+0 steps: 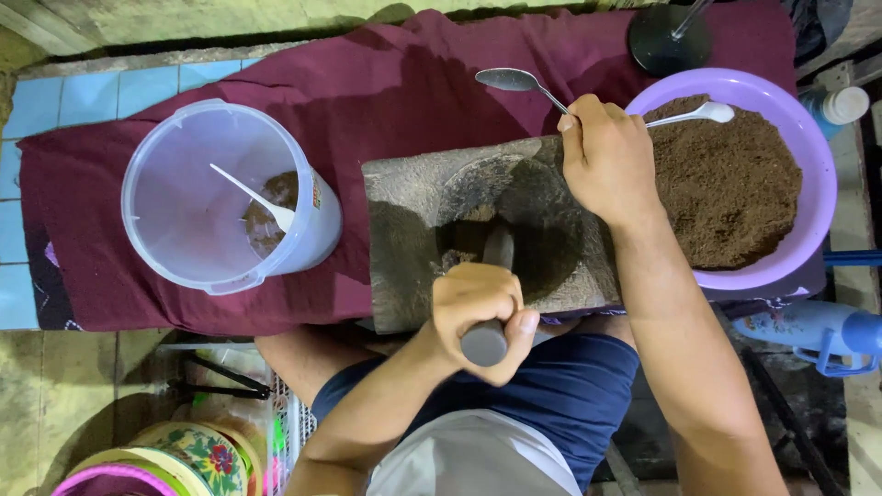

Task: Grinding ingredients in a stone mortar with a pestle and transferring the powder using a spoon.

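Observation:
A flat grey grinding stone (418,197) lies on a maroon cloth (367,83) in front of me, with a dark hollow in its middle. My left hand (482,317) is closed around a grey stone pestle (487,342) whose tip rests in the hollow. My right hand (606,161) rests on the stone's far right edge and pinches the handle of a metal spoon (510,80), whose bowl points up and away. A purple basin (822,174) of brown powder sits just right of that hand, with a white spoon (703,114) lying in it.
A clear plastic bucket (175,197) with a white spoon (257,197) and a little brown powder stands at left. A black round stand base (669,39) is at the top. A blue and white bottle (808,329) lies at right, colourful containers (184,455) at bottom left.

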